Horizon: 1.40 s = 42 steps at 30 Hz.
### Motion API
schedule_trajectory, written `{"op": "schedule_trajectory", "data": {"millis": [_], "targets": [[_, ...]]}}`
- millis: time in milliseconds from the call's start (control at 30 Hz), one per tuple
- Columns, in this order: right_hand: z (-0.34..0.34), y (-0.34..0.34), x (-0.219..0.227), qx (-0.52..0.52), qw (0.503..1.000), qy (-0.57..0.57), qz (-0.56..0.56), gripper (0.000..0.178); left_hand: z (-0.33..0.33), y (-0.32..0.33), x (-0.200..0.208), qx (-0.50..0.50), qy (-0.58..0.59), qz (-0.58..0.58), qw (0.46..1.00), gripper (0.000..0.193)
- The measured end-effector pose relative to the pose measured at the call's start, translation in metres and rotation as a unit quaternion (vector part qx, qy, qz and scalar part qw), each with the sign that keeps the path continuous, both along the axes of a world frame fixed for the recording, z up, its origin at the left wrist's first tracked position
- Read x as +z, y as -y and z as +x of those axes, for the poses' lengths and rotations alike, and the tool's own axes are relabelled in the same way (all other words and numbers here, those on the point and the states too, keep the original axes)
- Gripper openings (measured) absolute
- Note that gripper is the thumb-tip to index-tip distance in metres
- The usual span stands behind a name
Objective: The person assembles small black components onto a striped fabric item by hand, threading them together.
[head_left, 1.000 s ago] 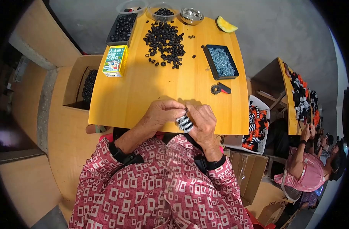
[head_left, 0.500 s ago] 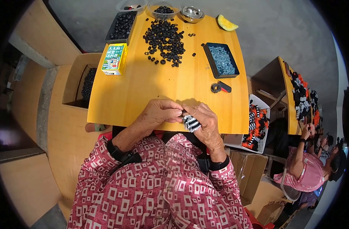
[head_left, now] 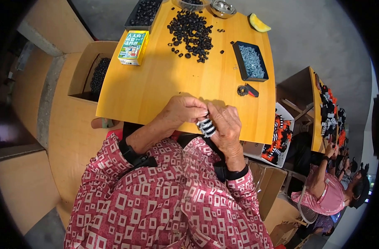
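Above the near edge of the table [head_left: 156,101] my two hands meet at their fingertips. My right hand [head_left: 226,126] is closed on a small black-and-white striped knitted piece [head_left: 206,128], which hangs below the fingers. My left hand [head_left: 183,111] pinches thumb against forefinger at the top of that piece; a tiny dark bit shows at the fingertips, too small to name. Farther right lie a fuzzy dark ring [head_left: 242,90] and a red-and-black tool [head_left: 251,91], its kind unclear.
A heap of black beads [head_left: 191,35] lies mid-table. Around it are a tray of black pieces [head_left: 143,16], a yellow-green carton [head_left: 133,48], a tray of blue-grey beads [head_left: 252,62], a metal bowl [head_left: 223,8] and a melon wedge [head_left: 260,23]. Another person [head_left: 326,186] sits at right.
The whole view has shifted, with the table's things now higher and farther right. The striped piece has turned, showing more of its stripes. Both hands keep their pinch.
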State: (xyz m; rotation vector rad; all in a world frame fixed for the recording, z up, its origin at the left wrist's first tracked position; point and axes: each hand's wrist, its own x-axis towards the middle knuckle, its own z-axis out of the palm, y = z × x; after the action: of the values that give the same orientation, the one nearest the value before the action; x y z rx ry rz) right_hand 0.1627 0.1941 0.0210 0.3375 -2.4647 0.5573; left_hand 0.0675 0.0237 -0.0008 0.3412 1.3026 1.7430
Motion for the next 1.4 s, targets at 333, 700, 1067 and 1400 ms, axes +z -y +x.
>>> {"op": "schedule_trajectory", "data": {"millis": [333,700,1067,1400], "targets": [[-0.004,-0.002,-0.006,0.006,1.000,-0.006,-0.027,0.037,-0.003,0.002,0.003,0.000,0.041,0.004,0.999,0.026],[-0.001,0.001,-0.005,-0.019,1.000,-0.010,0.014,0.032,0.003,-0.008,0.000,0.044,-0.027,0.031,0.998,0.016],[0.006,0.008,-0.007,-0.064,0.998,0.007,0.021,0.034,0.011,-0.010,0.000,0.102,0.008,0.037,0.994,0.018],[0.003,0.009,-0.007,-0.099,0.994,-0.001,0.041,0.035,-0.007,-0.004,0.006,-0.011,-0.040,-0.036,0.998,0.026]]}}
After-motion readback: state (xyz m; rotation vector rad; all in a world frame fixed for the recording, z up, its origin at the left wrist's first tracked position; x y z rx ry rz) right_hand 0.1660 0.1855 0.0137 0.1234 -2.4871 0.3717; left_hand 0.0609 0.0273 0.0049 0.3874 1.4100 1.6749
